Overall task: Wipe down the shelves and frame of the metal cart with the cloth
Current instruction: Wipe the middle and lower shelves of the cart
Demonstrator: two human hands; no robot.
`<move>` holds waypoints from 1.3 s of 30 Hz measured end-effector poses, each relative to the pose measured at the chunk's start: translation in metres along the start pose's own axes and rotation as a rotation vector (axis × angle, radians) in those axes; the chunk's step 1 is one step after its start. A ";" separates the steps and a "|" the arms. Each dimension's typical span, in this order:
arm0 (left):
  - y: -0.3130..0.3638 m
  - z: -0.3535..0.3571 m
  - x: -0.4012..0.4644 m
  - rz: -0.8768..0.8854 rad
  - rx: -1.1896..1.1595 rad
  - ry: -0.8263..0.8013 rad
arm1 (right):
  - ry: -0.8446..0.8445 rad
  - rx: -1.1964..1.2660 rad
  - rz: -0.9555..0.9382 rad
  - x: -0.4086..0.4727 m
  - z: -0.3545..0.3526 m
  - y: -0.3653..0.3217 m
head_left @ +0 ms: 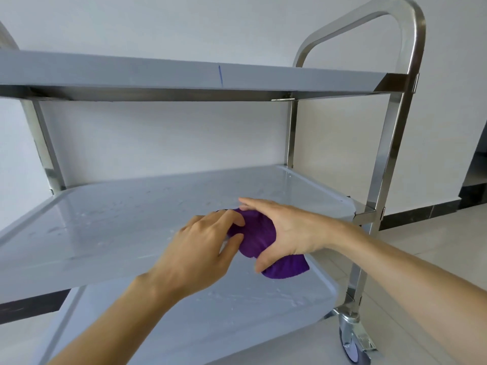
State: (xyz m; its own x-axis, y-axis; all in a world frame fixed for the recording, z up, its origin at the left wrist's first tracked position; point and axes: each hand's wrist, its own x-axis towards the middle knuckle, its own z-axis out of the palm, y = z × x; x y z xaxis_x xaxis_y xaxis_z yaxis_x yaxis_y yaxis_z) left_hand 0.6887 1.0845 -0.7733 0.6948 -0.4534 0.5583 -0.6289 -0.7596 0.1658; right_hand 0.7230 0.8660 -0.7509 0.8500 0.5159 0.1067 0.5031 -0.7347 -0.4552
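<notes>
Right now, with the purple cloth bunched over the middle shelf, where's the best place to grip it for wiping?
Probably the thick bunched middle of the purple cloth, from above and the right, as the right hand already grips it. The loose lower flap hangs past the middle steel shelf edge; gather it in first. The left hand pinches the left edge.

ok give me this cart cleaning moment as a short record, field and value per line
cart: three-tier stainless steel cart, one caster wheel in view
cloth: bunched purple cloth, at the middle shelf's front edge
left hand: left hand pinches the cloth's left side
right hand: right hand grips the cloth from above, thumb underneath
middle shelf: grey middle shelf, droplets and wet streaks on it
bottom shelf: bottom shelf, white smears showing
top shelf: top shelf, blue line marked on its front edge
setting: white wall, pale tiled floor
</notes>
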 end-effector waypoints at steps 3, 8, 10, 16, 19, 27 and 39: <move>0.005 -0.001 0.004 0.023 0.051 0.006 | -0.049 -0.059 -0.013 -0.010 -0.013 0.013; 0.028 0.003 0.018 0.007 0.084 -0.001 | -0.123 -0.054 -0.014 -0.009 -0.024 0.023; 0.037 0.011 0.026 -0.023 0.201 -0.024 | -0.191 -0.048 0.034 -0.008 -0.031 0.029; 0.057 0.039 0.044 -0.054 0.417 -0.089 | -0.273 -0.102 0.085 -0.016 -0.043 0.051; 0.051 0.043 0.043 -0.033 0.401 -0.085 | -0.169 -0.285 0.042 -0.017 -0.034 0.053; -0.022 -0.013 -0.022 -0.041 0.380 -0.115 | -0.176 -0.463 0.107 -0.019 -0.031 0.054; -0.078 -0.056 -0.081 -0.211 0.300 -0.050 | 0.098 -0.622 -0.131 0.045 0.058 -0.054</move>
State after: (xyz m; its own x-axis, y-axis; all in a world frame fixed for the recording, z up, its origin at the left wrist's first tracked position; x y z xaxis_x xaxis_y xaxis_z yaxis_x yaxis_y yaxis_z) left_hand 0.6619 1.2063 -0.7853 0.8190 -0.2885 0.4959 -0.3447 -0.9384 0.0235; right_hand 0.7251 0.9548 -0.7721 0.7706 0.5978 0.2209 0.5756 -0.8017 0.1614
